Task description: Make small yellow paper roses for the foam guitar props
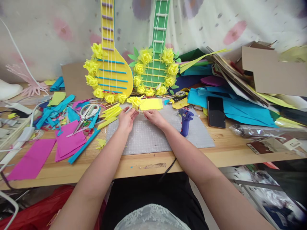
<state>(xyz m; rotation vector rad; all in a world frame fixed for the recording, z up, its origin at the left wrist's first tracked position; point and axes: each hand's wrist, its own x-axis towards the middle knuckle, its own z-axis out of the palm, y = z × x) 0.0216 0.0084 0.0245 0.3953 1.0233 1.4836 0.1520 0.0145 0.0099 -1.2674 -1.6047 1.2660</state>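
Note:
A yellow paper flower (135, 101) shows just beyond my fingertips, above the far side of a grey cutting mat (144, 142). My left hand (127, 118) is closed in a pinch at the flower's near end, where something thin and pale runs between the two hands. From the other side my right hand (153, 117) pinches at the same spot, its fingers pressed together. The fingers partly cover what they grip. Behind the right hand lies a stack of yellow paper (151, 104). Folded yellow paper strips (110, 114) lie left of my left hand.
A blue glue gun (185, 121) stands on the mat's right part, near a black phone (216, 111). Scissors (87, 115) rest on pink paper (70, 137) at left. Behind stand a yellow paper guitar (120, 68) and a green one (148, 75). Cardboard (273, 70) leans at right.

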